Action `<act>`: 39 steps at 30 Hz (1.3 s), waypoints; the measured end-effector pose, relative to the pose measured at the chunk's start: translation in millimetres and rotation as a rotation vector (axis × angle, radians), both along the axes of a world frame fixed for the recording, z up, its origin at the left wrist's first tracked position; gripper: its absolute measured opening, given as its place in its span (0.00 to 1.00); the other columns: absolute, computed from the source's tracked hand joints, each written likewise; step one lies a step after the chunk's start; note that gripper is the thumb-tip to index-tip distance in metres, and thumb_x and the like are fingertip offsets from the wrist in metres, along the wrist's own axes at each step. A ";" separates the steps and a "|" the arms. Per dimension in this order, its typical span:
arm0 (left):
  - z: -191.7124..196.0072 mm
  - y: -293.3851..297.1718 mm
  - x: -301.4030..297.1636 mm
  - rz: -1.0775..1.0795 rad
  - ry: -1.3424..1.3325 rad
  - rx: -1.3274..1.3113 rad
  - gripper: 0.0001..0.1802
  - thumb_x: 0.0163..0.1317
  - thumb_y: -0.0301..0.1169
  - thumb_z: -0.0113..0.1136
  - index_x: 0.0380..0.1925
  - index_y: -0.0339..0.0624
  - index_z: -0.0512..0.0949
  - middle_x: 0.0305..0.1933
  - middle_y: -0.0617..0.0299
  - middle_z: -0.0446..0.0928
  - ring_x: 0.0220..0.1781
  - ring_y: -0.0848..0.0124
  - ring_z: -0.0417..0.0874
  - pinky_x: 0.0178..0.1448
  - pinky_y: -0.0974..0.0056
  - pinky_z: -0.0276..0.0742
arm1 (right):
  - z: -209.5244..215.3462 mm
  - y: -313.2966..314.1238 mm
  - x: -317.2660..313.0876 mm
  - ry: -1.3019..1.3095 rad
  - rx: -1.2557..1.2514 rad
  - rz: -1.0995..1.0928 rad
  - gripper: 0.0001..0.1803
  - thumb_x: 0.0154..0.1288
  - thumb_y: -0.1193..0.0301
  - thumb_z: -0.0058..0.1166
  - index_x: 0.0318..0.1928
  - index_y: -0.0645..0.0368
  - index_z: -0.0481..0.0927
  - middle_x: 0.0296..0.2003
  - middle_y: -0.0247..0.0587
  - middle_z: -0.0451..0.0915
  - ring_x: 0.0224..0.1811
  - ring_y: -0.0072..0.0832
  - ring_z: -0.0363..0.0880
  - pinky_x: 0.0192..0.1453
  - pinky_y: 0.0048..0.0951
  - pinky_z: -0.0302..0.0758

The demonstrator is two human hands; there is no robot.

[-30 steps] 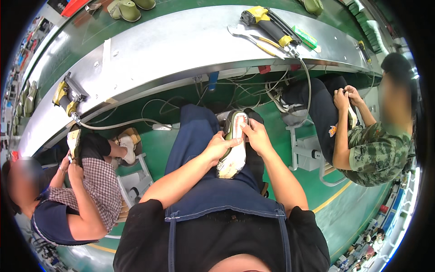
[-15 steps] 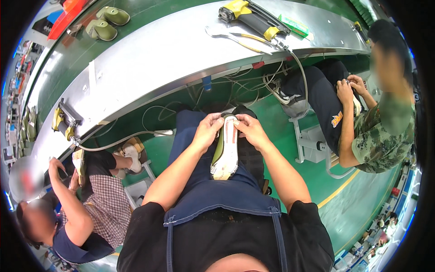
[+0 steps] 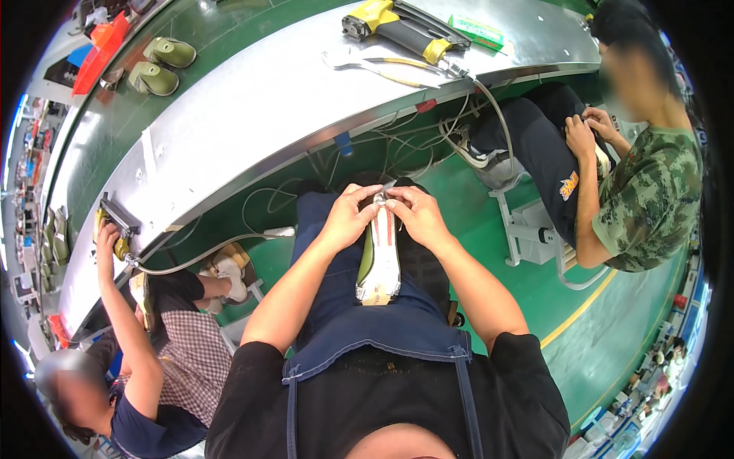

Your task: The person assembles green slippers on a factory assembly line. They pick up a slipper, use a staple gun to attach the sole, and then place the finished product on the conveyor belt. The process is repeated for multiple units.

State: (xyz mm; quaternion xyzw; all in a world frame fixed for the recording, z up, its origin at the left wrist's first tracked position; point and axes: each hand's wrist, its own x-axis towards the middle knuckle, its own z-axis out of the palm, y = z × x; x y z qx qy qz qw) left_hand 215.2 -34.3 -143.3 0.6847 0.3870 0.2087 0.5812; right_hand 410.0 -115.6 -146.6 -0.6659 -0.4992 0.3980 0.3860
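An olive-green shoe upper on a last point(image 3: 382, 260) lies upside down along my lap, its pale underside facing up. Strips of reddish colour run down that underside, and a yellowish patch covers the near end. Both hands meet at the far end. My left hand point(image 3: 350, 219) is closed there, thumb and fingers pinching the edge of the upper. Opposite it, my right hand point(image 3: 417, 219) pinches the same edge, fingertips close to the left ones. Between the thumbs a small greyish bit of the edge shows; the fingers hide the rest.
A metal bench point(image 3: 252, 99) curves ahead, bearing a yellow-black staple gun point(image 3: 405, 32), pincers point(image 3: 386, 69) and a green box point(image 3: 475, 32). Beyond are green shoe uppers point(image 3: 154, 79). Left, a co-worker's hand point(image 3: 107, 241) is on another staple gun point(image 3: 121, 246); another co-worker point(image 3: 646, 191) sits right.
My fingers have drawn closer together over the far end of the shoe upper, pinching its edge. The left co-worker's hand has reached onto the staple gun. My view has shifted slightly.
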 end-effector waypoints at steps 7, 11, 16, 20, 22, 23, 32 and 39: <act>-7.6 -9.7 -1.2 0.023 0.024 0.095 0.22 0.68 0.26 0.66 0.63 0.37 0.84 0.49 0.55 0.78 0.54 0.62 0.81 0.61 0.61 0.77 | 13.2 -4.9 -5.6 -0.097 0.063 -0.013 0.16 0.71 0.69 0.66 0.54 0.66 0.88 0.44 0.52 0.87 0.44 0.42 0.89 0.51 0.37 0.83; -7.6 -12.3 -1.4 0.031 0.043 0.119 0.22 0.69 0.26 0.65 0.62 0.36 0.84 0.49 0.54 0.78 0.54 0.61 0.81 0.62 0.61 0.77 | 19.5 -5.4 -7.2 -0.074 0.034 -0.023 0.17 0.70 0.69 0.66 0.54 0.66 0.88 0.44 0.52 0.86 0.42 0.42 0.89 0.50 0.37 0.83; -10.7 -14.9 -1.8 0.042 0.047 0.143 0.21 0.71 0.28 0.63 0.62 0.36 0.84 0.49 0.52 0.79 0.54 0.58 0.80 0.61 0.60 0.77 | 22.1 -3.6 -8.5 -0.124 0.052 -0.009 0.16 0.70 0.69 0.66 0.53 0.66 0.88 0.43 0.51 0.86 0.41 0.42 0.88 0.49 0.37 0.83; -9.0 -12.9 1.4 0.057 0.079 0.184 0.18 0.72 0.30 0.64 0.58 0.35 0.86 0.47 0.51 0.80 0.52 0.58 0.82 0.58 0.59 0.78 | 18.1 -3.9 -6.3 -0.165 0.040 0.004 0.16 0.69 0.70 0.67 0.53 0.65 0.88 0.43 0.51 0.86 0.41 0.42 0.88 0.49 0.37 0.83; -7.3 -7.8 5.4 0.067 0.096 0.153 0.16 0.72 0.31 0.64 0.55 0.36 0.88 0.44 0.52 0.81 0.49 0.58 0.83 0.56 0.58 0.79 | 17.5 -3.9 -5.8 -0.174 0.058 0.006 0.16 0.68 0.70 0.67 0.53 0.65 0.89 0.42 0.51 0.86 0.42 0.42 0.88 0.49 0.38 0.83; -5.6 -6.3 7.1 0.070 0.105 0.139 0.15 0.72 0.32 0.65 0.53 0.36 0.88 0.43 0.52 0.82 0.48 0.58 0.84 0.55 0.58 0.79 | 18.1 -3.9 -5.7 -0.171 0.050 0.006 0.16 0.68 0.70 0.67 0.53 0.65 0.89 0.42 0.51 0.86 0.42 0.43 0.88 0.50 0.38 0.83; -0.8 -8.5 12.4 0.127 0.146 0.145 0.13 0.71 0.33 0.66 0.51 0.41 0.90 0.41 0.55 0.82 0.46 0.60 0.85 0.52 0.59 0.80 | 20.6 -1.3 -0.7 -0.169 0.060 0.039 0.17 0.67 0.70 0.68 0.53 0.65 0.89 0.44 0.50 0.87 0.44 0.43 0.88 0.51 0.39 0.83; -1.9 -6.4 13.7 0.115 0.145 0.154 0.14 0.68 0.32 0.69 0.51 0.41 0.90 0.41 0.56 0.81 0.45 0.61 0.84 0.51 0.59 0.80 | 24.8 6.3 5.8 -0.154 0.034 0.063 0.15 0.67 0.68 0.68 0.49 0.64 0.90 0.42 0.51 0.88 0.44 0.44 0.89 0.51 0.39 0.83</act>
